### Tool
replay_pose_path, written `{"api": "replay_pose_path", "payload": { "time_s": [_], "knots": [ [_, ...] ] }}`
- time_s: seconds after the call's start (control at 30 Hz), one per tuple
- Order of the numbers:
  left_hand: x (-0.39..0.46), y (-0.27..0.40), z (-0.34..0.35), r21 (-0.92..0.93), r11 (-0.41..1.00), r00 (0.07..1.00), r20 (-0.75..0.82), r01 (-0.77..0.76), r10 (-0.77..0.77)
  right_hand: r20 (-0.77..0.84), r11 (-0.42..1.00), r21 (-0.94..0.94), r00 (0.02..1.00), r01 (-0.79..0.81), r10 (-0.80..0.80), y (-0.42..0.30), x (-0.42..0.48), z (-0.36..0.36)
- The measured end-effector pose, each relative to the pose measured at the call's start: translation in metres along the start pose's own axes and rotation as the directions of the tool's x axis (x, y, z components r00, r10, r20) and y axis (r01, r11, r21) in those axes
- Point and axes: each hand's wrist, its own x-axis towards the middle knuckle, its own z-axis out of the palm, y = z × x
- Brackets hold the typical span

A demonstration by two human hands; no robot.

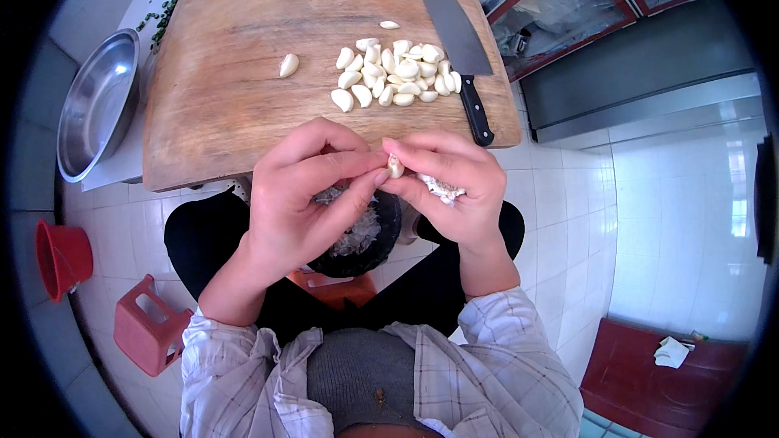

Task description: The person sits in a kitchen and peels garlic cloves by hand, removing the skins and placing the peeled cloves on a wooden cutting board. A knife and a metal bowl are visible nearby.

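Between the fingertips of my left hand [310,194] and my right hand [453,182] is a garlic clove [395,167], held over the near edge of a wooden cutting board [231,91]. Papery garlic remains [443,187] show in my right palm. Peeled garlic cloves [409,70] lie heaped at the board's right side. One clove [289,66] sits apart to their left, another [389,25] behind them. Beside the heap lies a cleaver [459,36] with its black handle towards me. Below my hands, a dark container [359,237] holds garlic skins, partly hidden by my left hand.
A steel basin [100,103] stands left of the board, with chopped green pieces [163,18] behind it. On the tiled floor at left are a red bucket [64,258] and a red plastic stool [149,328]. A glass-fronted cabinet [566,12] stands at right.
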Motion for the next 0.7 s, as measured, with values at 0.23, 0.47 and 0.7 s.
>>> {"api": "replay_pose_path", "payload": {
  "time_s": [0.23,0.47,0.7],
  "knots": [
    [0.001,0.001,-0.003,0.012,0.999,0.998,0.032,0.052,-0.052,0.033,0.997,-0.05,0.998,0.061,-0.06,0.0,-0.002,0.004],
    [-0.004,-0.001,-0.001,-0.246,0.935,0.965,0.01,0.257,-0.263,0.086,0.945,0.271,0.983,-0.181,0.163,0.006,-0.002,-0.001],
    [-0.003,-0.001,0.003,-0.517,0.757,0.905,0.09,0.399,-0.415,0.12,0.572,0.726,0.889,-0.383,0.442,0.011,-0.006,0.006]
  ]
}}
